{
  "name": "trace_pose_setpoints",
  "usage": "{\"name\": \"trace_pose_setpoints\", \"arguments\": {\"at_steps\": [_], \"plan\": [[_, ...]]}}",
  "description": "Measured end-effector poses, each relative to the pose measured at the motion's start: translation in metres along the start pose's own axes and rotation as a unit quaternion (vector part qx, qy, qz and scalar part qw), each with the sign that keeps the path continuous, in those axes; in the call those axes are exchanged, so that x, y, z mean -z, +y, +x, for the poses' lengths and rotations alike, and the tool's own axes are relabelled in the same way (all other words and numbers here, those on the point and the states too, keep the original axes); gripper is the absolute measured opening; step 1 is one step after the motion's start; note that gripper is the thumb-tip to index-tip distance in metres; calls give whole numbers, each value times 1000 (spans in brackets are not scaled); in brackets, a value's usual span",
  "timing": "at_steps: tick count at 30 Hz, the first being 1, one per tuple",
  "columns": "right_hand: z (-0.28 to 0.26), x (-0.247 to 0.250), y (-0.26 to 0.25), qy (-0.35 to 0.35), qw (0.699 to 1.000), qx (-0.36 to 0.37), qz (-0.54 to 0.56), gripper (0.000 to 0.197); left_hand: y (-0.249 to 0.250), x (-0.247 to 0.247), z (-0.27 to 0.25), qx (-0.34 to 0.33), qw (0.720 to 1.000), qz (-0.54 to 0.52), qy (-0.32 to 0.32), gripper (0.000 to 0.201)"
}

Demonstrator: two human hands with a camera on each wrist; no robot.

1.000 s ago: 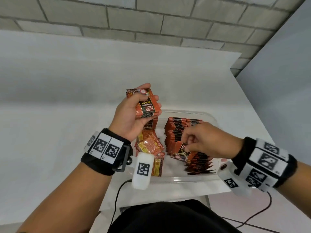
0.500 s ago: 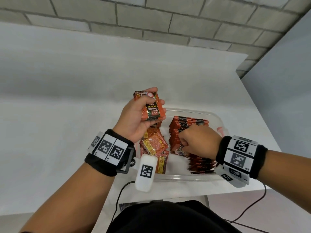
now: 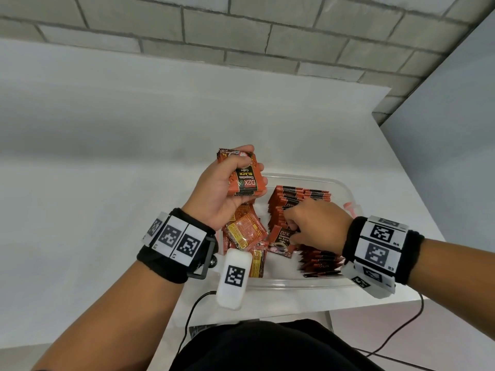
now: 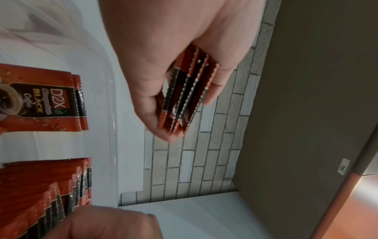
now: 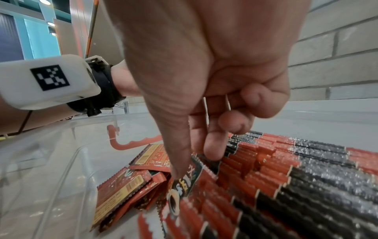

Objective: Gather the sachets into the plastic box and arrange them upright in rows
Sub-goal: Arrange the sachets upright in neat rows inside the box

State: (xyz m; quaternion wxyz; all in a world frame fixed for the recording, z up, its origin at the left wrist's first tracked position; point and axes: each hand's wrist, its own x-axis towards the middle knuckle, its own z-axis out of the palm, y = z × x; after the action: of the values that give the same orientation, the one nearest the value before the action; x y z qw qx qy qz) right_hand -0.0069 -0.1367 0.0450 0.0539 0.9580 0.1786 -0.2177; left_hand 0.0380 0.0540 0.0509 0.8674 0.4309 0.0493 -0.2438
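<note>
A clear plastic box (image 3: 345, 191) sits near the table's front edge. Along its right side stands a row of red-and-black sachets (image 3: 300, 199), edges up. My left hand (image 3: 230, 180) hovers over the box's far left corner and grips a small stack of sachets (image 3: 245, 175), whose serrated edges (image 4: 188, 90) show between thumb and fingers. My right hand (image 3: 308, 226) is down in the box, thumb and fingers pinching one sachet (image 3: 282, 241) against the row; the right wrist view shows my thumb (image 5: 180, 161) on that sachet (image 5: 184, 182). Loose sachets (image 3: 245, 231) lie flat in the box's left half.
The white table (image 3: 107, 183) stretches left and back to a brick wall (image 3: 241, 36). A grey partition (image 3: 455, 129) stands at the right. A red clip (image 3: 351, 207) sits on the box's right rim. Cables (image 3: 192, 314) hang over the front edge.
My right hand has shifted left along the row and now pinches a sachet whose front face shows. The left hand has stayed up with its stack, barely moving.
</note>
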Motion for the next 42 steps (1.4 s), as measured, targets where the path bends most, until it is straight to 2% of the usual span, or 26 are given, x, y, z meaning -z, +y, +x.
{"name": "trace_pose_setpoints", "arguments": {"at_steps": [8,11,13,15,16,17,19,21,23,25,27,28,31,32,34,36,40,42], "plan": [[-4,3,1,24,1000,-13,16,18,-3,-2,-3,16,1000,0,-4,24],[-8,17,1,70,995,-32,59,16,-4,-4,-5,30,999,22,-15,17],[-11,32,6,151,975,-52,153,13,-4,-6,-6,37,997,57,-27,19],[-13,47,12,240,928,-68,277,5,-4,-8,-7,37,996,74,-32,24],[-14,51,14,258,909,-74,318,4,-4,-9,-7,36,996,76,-33,27],[-15,52,15,251,905,-75,334,5,-4,-10,-6,35,996,76,-31,28],[-16,46,11,193,923,-65,327,9,-5,-12,-5,29,996,76,-29,30],[-18,41,5,159,925,-56,340,21,-5,-14,-6,26,995,83,-40,31],[-22,44,0,163,906,-57,387,31,-5,-16,-7,22,994,91,-56,37],[-25,53,-2,170,869,-59,462,36,-6,-17,-8,17,993,94,-67,46],[-28,60,-5,175,825,-52,535,39,-7,-19,-9,10,993,89,-77,49],[-29,63,-6,175,812,-50,554,40,-8,-20,-9,10,993,86,-83,49],[-30,63,-8,175,811,-67,554,47,-10,-23,-10,8,992,82,-95,45],[-30,61,-8,166,801,-78,570,49,-11,-24,-10,5,992,81,-95,42],[-30,58,-7,133,760,-93,629,48,-11,-25,-9,-4,992,86,-89,41],[-30,54,-7,119,738,-87,658,43,-11,-26,-9,-8,992,94,-81,45],[-29,56,-2,170,737,-87,648,21,-9,-27,-7,0,994,81,-73,33],[-28,58,1,199,741,-98,634,19,-8,-26,-5,11,995,70,-65,24]]}}
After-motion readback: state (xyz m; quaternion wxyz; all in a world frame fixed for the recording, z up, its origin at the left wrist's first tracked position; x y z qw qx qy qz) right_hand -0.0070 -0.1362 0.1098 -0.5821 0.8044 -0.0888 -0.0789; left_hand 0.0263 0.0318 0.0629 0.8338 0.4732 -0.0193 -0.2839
